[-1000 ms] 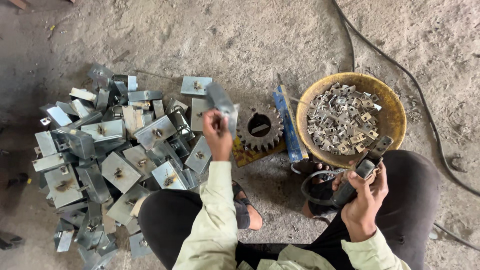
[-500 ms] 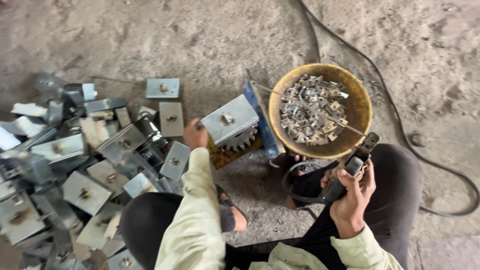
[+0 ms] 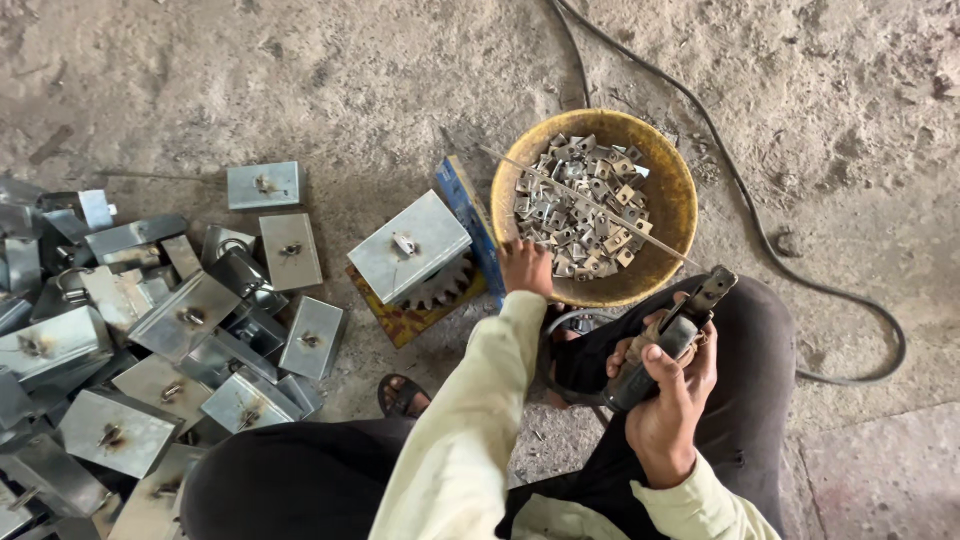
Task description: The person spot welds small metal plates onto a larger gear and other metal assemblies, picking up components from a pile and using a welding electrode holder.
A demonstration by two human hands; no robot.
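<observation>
Head view. Left hand (image 3: 527, 268), fingers curled, empty as far as visible, at near rim of yellow bowl (image 3: 672, 205) of small metal clips (image 3: 585, 205); right hand (image 3: 668, 400) clenched around welding electrode holder (image 3: 668, 340). Likely picking a clip; calling next for a pinch. Steel plate bracket (image 3: 410, 247) on gear (image 3: 440, 285), just left.

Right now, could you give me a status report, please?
Left hand at yellow bowl rim. Right hand gripping electrode holder. Metal box on gear.
</observation>
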